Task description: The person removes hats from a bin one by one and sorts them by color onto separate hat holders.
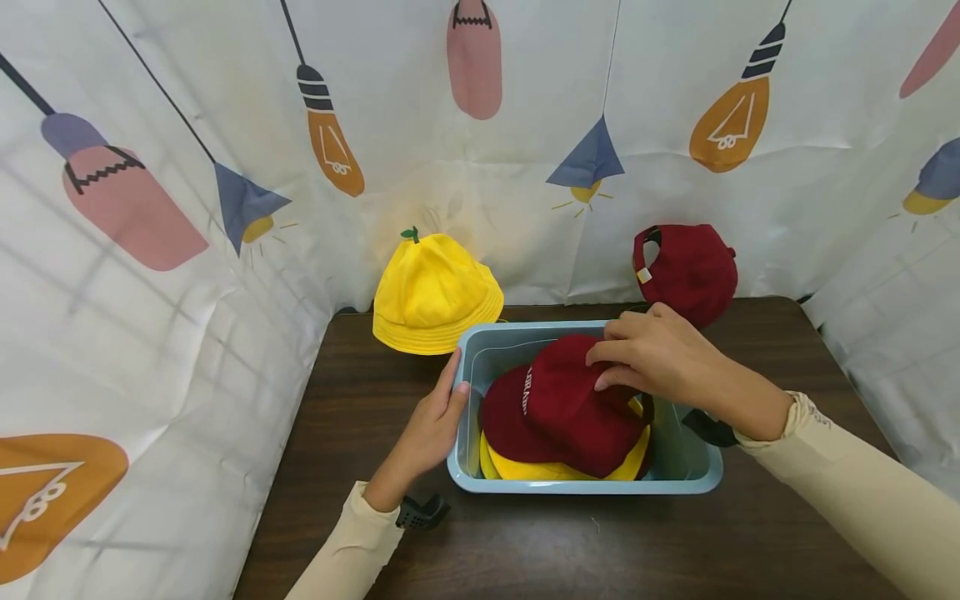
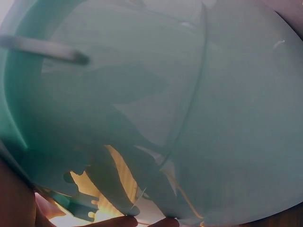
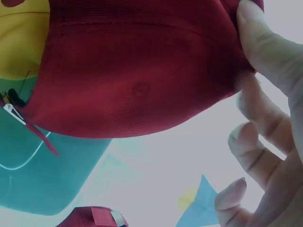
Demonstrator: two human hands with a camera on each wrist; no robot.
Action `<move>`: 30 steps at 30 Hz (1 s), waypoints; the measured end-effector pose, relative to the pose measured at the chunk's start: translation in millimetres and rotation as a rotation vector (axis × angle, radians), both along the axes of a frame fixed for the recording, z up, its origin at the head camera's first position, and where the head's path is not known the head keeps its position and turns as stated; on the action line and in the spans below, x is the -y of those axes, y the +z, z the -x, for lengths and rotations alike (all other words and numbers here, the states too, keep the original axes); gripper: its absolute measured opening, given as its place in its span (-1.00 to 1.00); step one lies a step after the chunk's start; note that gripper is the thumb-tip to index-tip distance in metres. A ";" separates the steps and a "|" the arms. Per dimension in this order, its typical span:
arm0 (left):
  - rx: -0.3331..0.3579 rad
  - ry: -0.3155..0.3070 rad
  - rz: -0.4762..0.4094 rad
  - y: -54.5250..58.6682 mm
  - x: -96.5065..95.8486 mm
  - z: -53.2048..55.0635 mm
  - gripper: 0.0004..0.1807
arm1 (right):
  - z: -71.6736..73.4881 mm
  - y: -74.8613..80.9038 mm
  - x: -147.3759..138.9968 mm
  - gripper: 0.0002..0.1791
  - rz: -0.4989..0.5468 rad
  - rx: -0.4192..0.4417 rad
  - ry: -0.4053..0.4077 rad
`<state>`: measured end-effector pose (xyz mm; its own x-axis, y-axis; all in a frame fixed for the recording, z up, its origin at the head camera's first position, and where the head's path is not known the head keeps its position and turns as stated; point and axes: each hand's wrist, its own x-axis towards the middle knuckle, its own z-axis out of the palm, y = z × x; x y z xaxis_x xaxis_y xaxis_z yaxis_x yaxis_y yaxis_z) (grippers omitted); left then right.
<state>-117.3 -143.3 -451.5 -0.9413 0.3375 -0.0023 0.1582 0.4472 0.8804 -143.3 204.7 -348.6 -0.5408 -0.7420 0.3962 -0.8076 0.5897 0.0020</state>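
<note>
A light blue plastic bin (image 1: 585,487) stands on the table. Its left end is held by my left hand (image 1: 431,425), with the thumb over the rim and the fingers along the outer wall. Inside, a dark red baseball cap (image 1: 570,408) with white lettering lies over yellow fabric (image 1: 525,469), brim to the left. My right hand (image 1: 660,354) pinches the crown of this cap between thumb and index finger; the other fingers are off the cloth in the right wrist view. Bin wall fills most of the left wrist view, with a few fingertips (image 2: 125,221) at the bottom.
Behind the bin to the left sits a yellow bucket hat (image 1: 435,292) with a green leaf on top. A second dark red cap (image 1: 693,271) is at the back right. The dark wooden table (image 1: 525,550) meets a white printed cloth (image 1: 540,208) behind.
</note>
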 end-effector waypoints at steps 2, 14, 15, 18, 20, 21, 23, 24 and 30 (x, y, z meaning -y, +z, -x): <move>0.000 -0.001 0.001 -0.4 0.0 -0.1 -0.29 | 1.3 1.7 -0.2 -0.64 -0.002 -0.010 0.004; -0.004 0.001 -0.008 -0.3 -0.4 -0.6 -0.30 | 2.4 14.7 -0.2 -0.65 0.056 0.012 -0.028; -0.004 0.001 -0.008 -0.1 -0.4 -0.8 -0.30 | 2.6 15.7 -0.2 -0.65 0.059 0.003 -0.030; -0.006 0.002 -0.002 0.5 -0.6 -0.9 -0.30 | 2.7 18.8 -0.2 -0.66 0.071 -0.021 -0.038; -0.004 0.002 -0.001 0.6 -0.8 -0.9 -0.30 | 2.8 21.4 0.0 -0.67 0.083 -0.028 -0.047; -0.003 0.001 -0.001 0.7 -0.8 -0.9 -0.30 | 2.8 22.7 0.2 -0.67 0.091 -0.029 -0.055; -0.001 0.001 -0.001 0.8 -0.6 -1.1 -0.30 | 2.7 26.0 0.6 -0.66 0.110 -0.026 -0.069; -0.001 0.001 -0.001 0.8 -0.5 -1.2 -0.30 | 2.7 27.8 0.7 -0.66 0.121 -0.026 -0.074; -0.009 0.011 0.011 -0.8 0.8 -1.0 -0.29 | 1.4 38.2 -0.4 -0.66 0.163 -0.039 -0.112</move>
<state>-116.3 -144.1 -452.3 -0.9451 0.3269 0.0024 0.1609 0.4587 0.8739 -144.7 205.1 -310.4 -0.5984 -0.6024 0.5281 -0.7380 0.6711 -0.0707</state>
